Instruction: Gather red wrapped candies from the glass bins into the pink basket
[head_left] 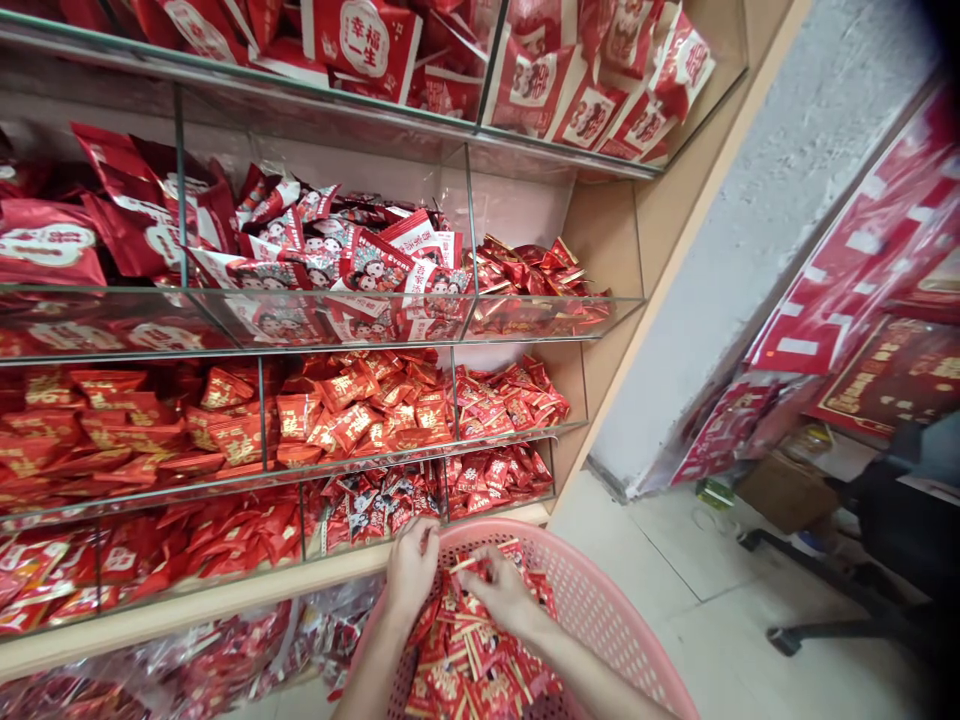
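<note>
A pink perforated plastic basket (600, 600) stands in front of the shelves and holds a heap of small red-and-gold candy packets (457, 670). At its back left rim is my left hand (411, 568), fingers curled in; what they close on, if anything, is hidden. My right hand (501, 590) dips into the heap from the right. Its thumb and fingers curve around red packets at the top of the pile, and the fingertips are partly hidden. Just behind both hands, the lowest shelf bin holds red packets with cartoon figures (375, 505).
Glass-divided shelves (360, 455) full of red packets rise ahead and to the left. Bagged goods (217, 660) lie beneath the bottom board. To the right are a grey wall (675, 220), tiled floor, a black wheeled chair (847, 610) and a cardboard box (787, 490).
</note>
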